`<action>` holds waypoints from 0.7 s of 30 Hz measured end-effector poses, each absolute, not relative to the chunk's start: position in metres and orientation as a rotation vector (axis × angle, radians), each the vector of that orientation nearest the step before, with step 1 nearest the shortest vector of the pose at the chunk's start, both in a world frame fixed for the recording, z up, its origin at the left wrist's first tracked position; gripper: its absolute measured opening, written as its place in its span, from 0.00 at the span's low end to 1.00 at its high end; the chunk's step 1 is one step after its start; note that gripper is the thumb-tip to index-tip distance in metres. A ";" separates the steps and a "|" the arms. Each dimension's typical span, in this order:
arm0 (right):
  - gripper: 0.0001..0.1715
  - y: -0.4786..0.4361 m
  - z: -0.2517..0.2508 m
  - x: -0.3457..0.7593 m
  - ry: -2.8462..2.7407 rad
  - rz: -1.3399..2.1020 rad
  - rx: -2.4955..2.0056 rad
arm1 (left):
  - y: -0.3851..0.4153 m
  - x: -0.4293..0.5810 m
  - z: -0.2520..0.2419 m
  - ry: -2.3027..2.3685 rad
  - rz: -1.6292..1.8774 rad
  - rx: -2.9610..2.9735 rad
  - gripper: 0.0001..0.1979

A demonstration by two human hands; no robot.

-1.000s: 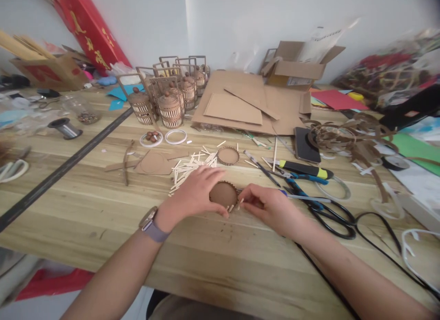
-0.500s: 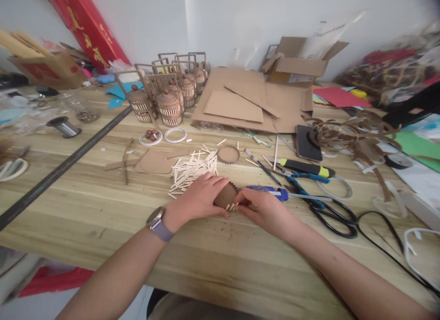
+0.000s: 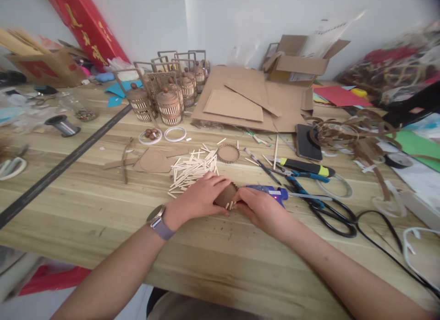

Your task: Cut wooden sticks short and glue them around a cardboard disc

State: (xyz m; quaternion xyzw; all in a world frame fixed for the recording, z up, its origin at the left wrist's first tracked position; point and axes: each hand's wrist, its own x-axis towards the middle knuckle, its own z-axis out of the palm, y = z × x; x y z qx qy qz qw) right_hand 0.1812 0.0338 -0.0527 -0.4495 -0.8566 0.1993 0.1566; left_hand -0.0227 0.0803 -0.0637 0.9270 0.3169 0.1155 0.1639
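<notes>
My left hand (image 3: pixel 205 195) is closed around the left side of a round brown cardboard disc (image 3: pixel 225 197) with a ridged rim, holding it tilted over the table. A few short pale sticks (image 3: pixel 229 205) stand along the disc's near edge. At that edge my right hand (image 3: pixel 259 206) pinches with thumb and forefinger; what lies between the fingertips is mostly hidden, though it seems to be one of the sticks. Behind my right hand lies a blue glue gun (image 3: pixel 275 192), partly covered. A heap of loose sticks (image 3: pixel 194 170) spreads just beyond my left hand.
A second ridged disc (image 3: pixel 228 153) lies past the heap. Black scissors (image 3: pixel 335 219), a utility knife (image 3: pixel 305 167) and a phone (image 3: pixel 308 142) are to the right. Small lidded baskets (image 3: pixel 170 108) with tall handles stand at the back, beside cardboard sheets (image 3: pixel 233 107).
My right hand has shifted slightly at the disc's near edge, uncovering more of the glue gun, whose small red light now shows. My left hand keeps its hold, almost unmoved.
</notes>
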 end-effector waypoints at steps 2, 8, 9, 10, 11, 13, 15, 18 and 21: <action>0.09 0.034 -0.053 0.181 -2.468 0.543 -1.289 | 0.079 -0.022 -0.063 0.908 0.315 2.651 0.38; 0.09 0.035 -0.055 0.180 -2.489 0.460 -1.256 | 0.071 -0.015 -0.065 0.978 0.383 2.630 0.37; 0.09 0.035 -0.055 0.180 -2.488 0.445 -1.250 | 0.070 -0.013 -0.065 0.998 0.406 2.615 0.36; 0.09 0.035 -0.056 0.180 -2.487 0.431 -1.245 | 0.069 -0.012 -0.065 1.017 0.428 2.601 0.35; 0.09 0.035 -0.056 0.180 -2.485 0.421 -1.241 | 0.067 -0.010 -0.065 1.033 0.446 2.590 0.35; 0.08 0.035 -0.058 0.180 -2.484 0.413 -1.234 | 0.065 -0.008 -0.066 1.066 0.471 2.576 0.34; 0.08 0.035 -0.059 0.180 -2.485 0.410 -1.232 | 0.063 -0.005 -0.068 1.100 0.484 2.574 0.33; 0.08 0.034 -0.056 0.179 -2.484 0.411 -1.232 | 0.061 -0.003 -0.072 1.136 0.501 2.583 0.33; 0.07 0.031 -0.046 0.181 -2.455 0.384 -1.239 | 0.060 -0.002 -0.076 1.125 0.527 2.599 0.33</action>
